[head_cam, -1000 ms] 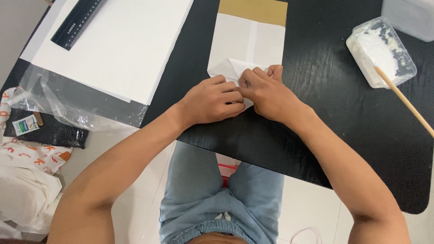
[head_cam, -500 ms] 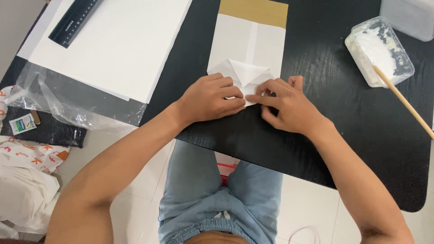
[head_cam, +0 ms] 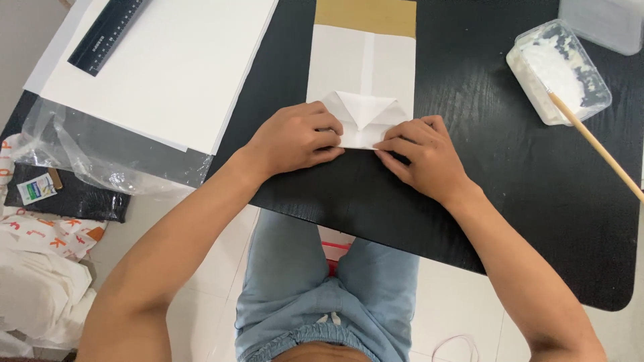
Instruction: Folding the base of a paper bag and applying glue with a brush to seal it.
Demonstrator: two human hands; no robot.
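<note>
A white paper bag [head_cam: 362, 64] with a tan strip at its far end lies flat on the black table [head_cam: 510, 174]. Its near end is folded into a flap with two triangular corners [head_cam: 362, 114]. My left hand [head_cam: 295, 137] presses down on the left side of that fold, fingers curled over the edge. On the fold's right side lies my right hand [head_cam: 422, 157], its fingertips flat along the bottom crease. Both hands hold the fold against the table.
Large white sheets [head_cam: 174, 67] with a black ruler [head_cam: 107, 33] on top lie at the left, over clear plastic wrap [head_cam: 100, 161]. A plastic tub of white paste [head_cam: 557, 70] with a wooden stick [head_cam: 597, 147] stands at the right. Bags lie on the floor, left.
My right hand has slid from beside the left hand out to the right along the bottom crease, uncovering the folded triangular flap. The left hand has stayed put.
</note>
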